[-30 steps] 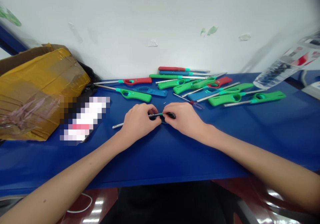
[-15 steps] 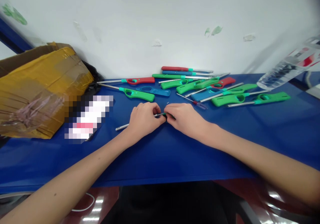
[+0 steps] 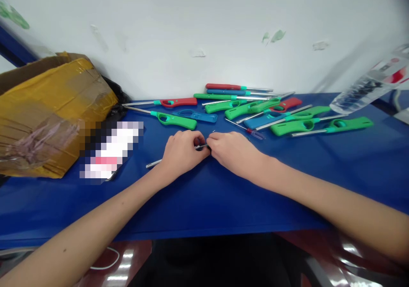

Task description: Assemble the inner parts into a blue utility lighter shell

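Fingers of my left hand (image 3: 181, 151) are closed around a slim metal lighter tube (image 3: 154, 163), whose slotted tip sticks out to the left beneath the hand. My right hand (image 3: 234, 151) meets it from the other side, its fingertips pinched on the other end of the same lighter. That end is mostly covered by the fingers; only something dark shows between the hands. Just behind the right hand lies a thin screwdriver (image 3: 252, 132) with a clear and red handle.
Several green, red and blue stick lighters (image 3: 289, 127) lie along the wall at the back of the blue table (image 3: 204, 206). A taped cardboard box (image 3: 47, 125) and a blurred-out phone (image 3: 111, 150) are at left. At right a clear bottle (image 3: 361, 91) leans.
The right hand has shifted slightly left, closer to the left hand, covering the green bit seen before. Both hands keep their hold; the view has moved a little.
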{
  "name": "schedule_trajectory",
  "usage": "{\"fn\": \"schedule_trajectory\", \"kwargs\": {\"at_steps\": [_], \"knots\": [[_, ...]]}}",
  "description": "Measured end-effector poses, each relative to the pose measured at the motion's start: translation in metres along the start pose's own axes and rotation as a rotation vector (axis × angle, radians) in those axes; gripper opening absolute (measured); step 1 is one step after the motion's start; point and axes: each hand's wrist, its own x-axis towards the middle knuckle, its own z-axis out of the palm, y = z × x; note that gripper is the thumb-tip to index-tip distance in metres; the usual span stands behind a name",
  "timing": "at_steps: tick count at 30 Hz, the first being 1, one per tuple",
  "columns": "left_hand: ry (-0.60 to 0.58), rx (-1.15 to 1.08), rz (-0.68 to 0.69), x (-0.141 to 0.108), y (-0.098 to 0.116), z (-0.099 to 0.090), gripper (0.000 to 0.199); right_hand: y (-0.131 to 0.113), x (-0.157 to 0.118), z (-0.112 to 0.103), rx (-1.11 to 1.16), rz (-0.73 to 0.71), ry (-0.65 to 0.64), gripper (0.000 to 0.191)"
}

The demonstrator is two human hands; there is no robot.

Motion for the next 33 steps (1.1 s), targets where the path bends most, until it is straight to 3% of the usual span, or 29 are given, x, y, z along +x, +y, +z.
{"fn": "schedule_trajectory", "kwargs": {"at_steps": [13, 22, 28, 33], "knots": [[0.010, 0.014, -0.009, -0.003, 0.002, 0.000, 0.010, -0.014, 0.003, -0.018, -0.084, -0.013, -0.123, 0.020], [0.009, -0.027, -0.003, -0.002, -0.002, 0.001, 0.012, -0.016, 0.007, -0.026, -0.111, -0.042, -0.125, 0.022], [0.030, -0.017, 0.015, 0.001, -0.005, 0.002, 0.013, -0.010, 0.010, -0.028, -0.051, 0.046, -0.055, 0.020], [0.063, -0.031, 0.062, 0.006, -0.015, 0.003, 0.013, 0.002, 0.007, -0.008, 0.097, 0.059, 0.025, 0.025]]}}
